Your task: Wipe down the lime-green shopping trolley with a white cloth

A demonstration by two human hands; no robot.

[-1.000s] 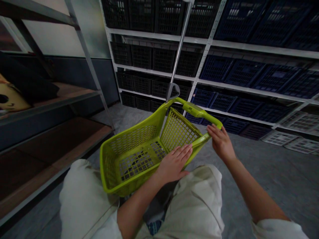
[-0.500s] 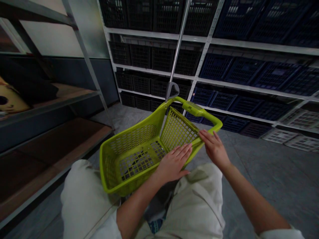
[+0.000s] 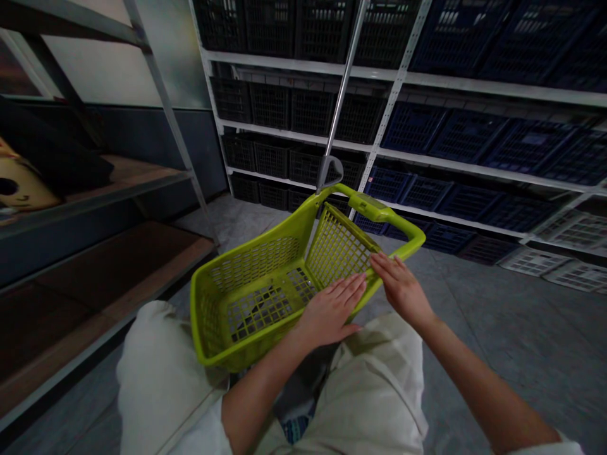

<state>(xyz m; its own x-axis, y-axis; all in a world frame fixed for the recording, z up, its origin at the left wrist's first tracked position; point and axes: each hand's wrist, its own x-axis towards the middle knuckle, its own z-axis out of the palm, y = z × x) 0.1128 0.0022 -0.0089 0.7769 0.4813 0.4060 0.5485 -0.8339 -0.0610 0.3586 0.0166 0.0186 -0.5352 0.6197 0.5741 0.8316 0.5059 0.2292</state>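
A lime-green plastic mesh basket point(image 3: 256, 309) is touched at its rim by the flat, open left hand point(image 3: 329, 309) and right hand point(image 3: 402, 291); black crates point(image 3: 270, 101) and navy crates point(image 3: 467, 136) are racked on white steel shelving point(image 3: 303, 65) beyond.

**Crate racking ahead, wood shelf left**

White steel racking point(image 3: 303, 61) ahead of the right hand point(image 3: 402, 291): black plastic crates point(image 3: 270, 102) sit beyond it, navy crates point(image 3: 467, 136) further right. Pale grey crates point(image 3: 533, 261) low right. Left of the left hand point(image 3: 329, 309): brown wooden shelves point(image 3: 102, 272). Grey floor point(image 3: 512, 328) under the hands.
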